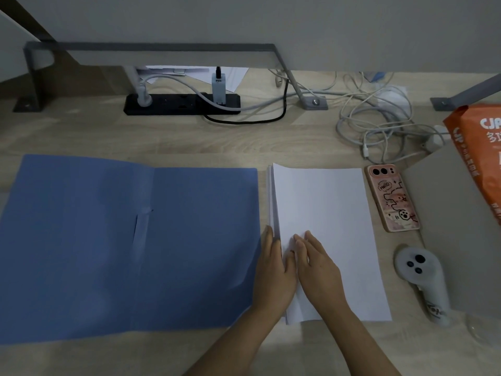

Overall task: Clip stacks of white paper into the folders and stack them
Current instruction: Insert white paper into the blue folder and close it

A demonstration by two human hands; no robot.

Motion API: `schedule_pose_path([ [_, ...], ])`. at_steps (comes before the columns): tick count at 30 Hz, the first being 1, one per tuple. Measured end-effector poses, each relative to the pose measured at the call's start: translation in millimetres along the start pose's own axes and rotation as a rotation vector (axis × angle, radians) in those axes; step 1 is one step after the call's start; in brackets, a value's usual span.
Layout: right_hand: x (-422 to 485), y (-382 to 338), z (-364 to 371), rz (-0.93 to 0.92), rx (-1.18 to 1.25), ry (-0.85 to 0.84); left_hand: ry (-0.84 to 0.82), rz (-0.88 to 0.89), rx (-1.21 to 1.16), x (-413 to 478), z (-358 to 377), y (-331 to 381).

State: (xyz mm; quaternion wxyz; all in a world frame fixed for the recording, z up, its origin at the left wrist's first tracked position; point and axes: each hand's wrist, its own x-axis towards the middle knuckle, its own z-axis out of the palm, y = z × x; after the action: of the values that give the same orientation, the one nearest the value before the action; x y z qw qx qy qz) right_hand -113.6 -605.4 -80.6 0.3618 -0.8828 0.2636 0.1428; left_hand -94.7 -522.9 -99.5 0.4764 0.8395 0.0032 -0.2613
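An open blue folder (130, 245) lies flat on the left half of the desk, its clip strip (141, 234) along the spine. Right of it sits a stack of white paper (330, 213). My left hand (273, 270) rests against the stack's left edge, thumb on top and fingers along the side where the sheets lift slightly. My right hand (317, 261) lies flat on the top sheet, fingers together, pressing near the lower left part. Neither hand has lifted the stack off the desk.
A phone in a pink case (391, 198) lies just right of the paper, a white controller (423, 280) below it. An orange paper pack (479, 153) and a grey board (461, 226) stand at far right. A black power strip (181, 104) and tangled cables (379, 126) occupy the back.
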Motion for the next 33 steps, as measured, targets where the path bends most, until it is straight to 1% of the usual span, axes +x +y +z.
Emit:
schedule_pose_path([
  [2, -1, 3, 0, 0.001, 0.016, -0.015, -0.008, 0.0, 0.016, -1, 0, -2],
  [5, -3, 3, 0, 0.002, 0.072, -0.011, -0.027, -0.036, -0.057, -2, 0, -3],
  [7, -2, 5, -1, 0.021, 0.088, -0.008, -0.026, -0.042, -0.057, -3, 2, -2],
  [10, -3, 1, -2, 0.021, 0.043, -0.012, -0.017, 0.009, 0.012, -6, 0, 2],
  [13, -1, 2, -1, 0.007, 0.019, 0.004, -0.008, 0.018, 0.03, -6, -1, 3],
  [18, 0, 4, 0, -0.009, 0.013, 0.005, -0.017, -0.016, 0.002, -10, 0, 4],
  [22, -1, 0, -1, -0.008, 0.005, 0.015, -0.015, -0.009, -0.01, -9, 1, 4],
  [25, -3, -3, -3, -0.013, -0.008, 0.004, -0.006, -0.037, -0.069, -9, -2, 6],
  [27, -2, -8, -6, 0.003, -0.014, 0.004, -0.012, -0.019, -0.074, -11, -6, 8],
  [29, 1, -16, -12, 0.05, 0.052, 0.013, -0.025, 0.041, -0.068, -16, -9, 8],
  [31, 5, -23, -15, 0.093, 0.126, 0.013, -0.051, 0.11, -0.003, -21, -13, 6],
  [33, 7, -27, -14, 0.104, 0.074, 0.012, -0.086, 0.153, 0.014, -24, -14, 1],
])
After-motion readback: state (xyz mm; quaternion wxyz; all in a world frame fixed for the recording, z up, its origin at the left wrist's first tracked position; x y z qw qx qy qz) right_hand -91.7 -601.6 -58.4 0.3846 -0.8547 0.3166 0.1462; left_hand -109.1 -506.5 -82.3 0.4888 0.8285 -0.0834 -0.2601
